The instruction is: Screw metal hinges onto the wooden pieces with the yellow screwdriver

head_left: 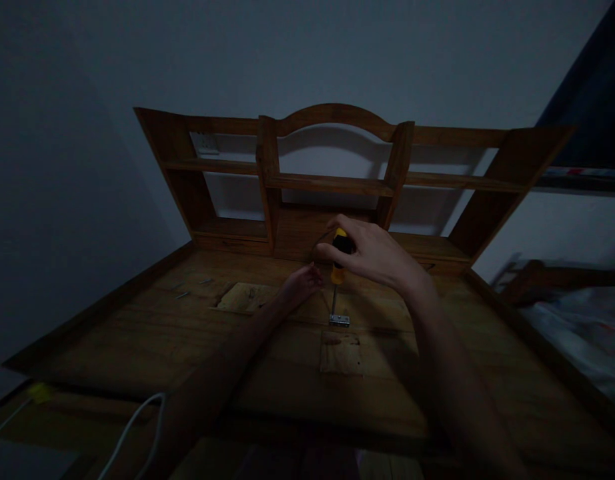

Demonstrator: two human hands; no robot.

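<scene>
In my right hand [370, 250] is a yellow and black screwdriver [338, 275], its handle between thumb and fingers. It stands nearly upright, and its shaft runs down to a small silver metal piece with holes [340, 321] on the wooden desktop. Whether the tip sits in a screw is too small to tell. My left hand [301, 283] hovers just left of the screwdriver, fingers loosely bent and apart, with nothing visible in them. A pale rectangular patch [341, 353] in the wood lies in front of the metal piece.
Several thin screw-like metal bits [182, 295] lie on the desktop at the left, near another thin wood patch [246, 297]. A wooden shelf unit [330, 182] stands along the back. A white cable [132, 420] loops at the front left, by a yellow object [41, 392].
</scene>
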